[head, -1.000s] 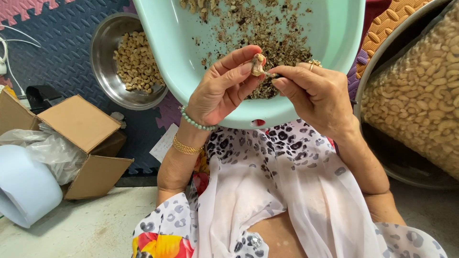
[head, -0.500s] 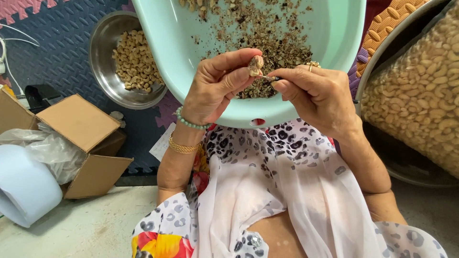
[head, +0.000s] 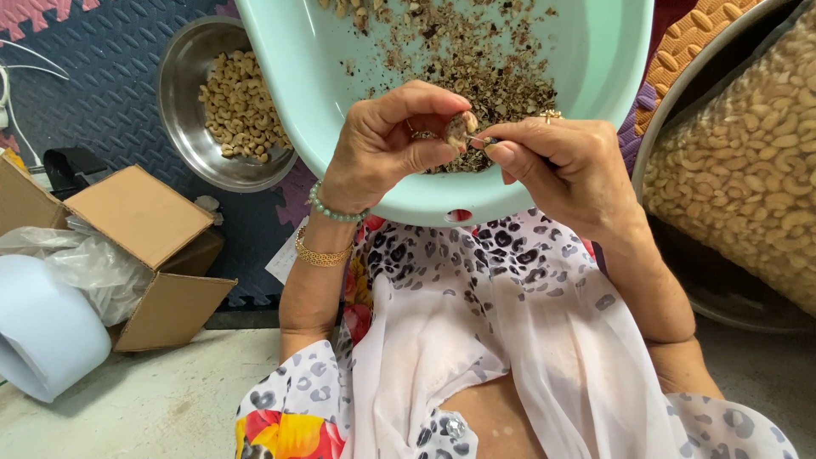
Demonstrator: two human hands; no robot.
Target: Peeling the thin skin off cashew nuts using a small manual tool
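My left hand (head: 387, 144) pinches a cashew nut (head: 459, 127) between thumb and fingers over the near rim of a mint-green plastic basin (head: 595, 59). My right hand (head: 565, 166) grips a small thin metal tool (head: 486, 140), its tip touching the nut. Brown skin flakes and bits of shell (head: 476, 59) cover the basin's bottom behind the hands. The basin rests on my lap.
A steel bowl (head: 183, 127) of peeled cashews stands on the dark foam mat at left. At right a large metal basin (head: 671, 110) holds a clear bag of cashews (head: 748, 161). An open cardboard box (head: 140, 221), crumpled plastic and a pale blue tub (head: 42, 340) lie lower left.
My left hand has curled in and turned the nut, lowering it slightly toward the basin. The right hand keeps the tool's tip against it.
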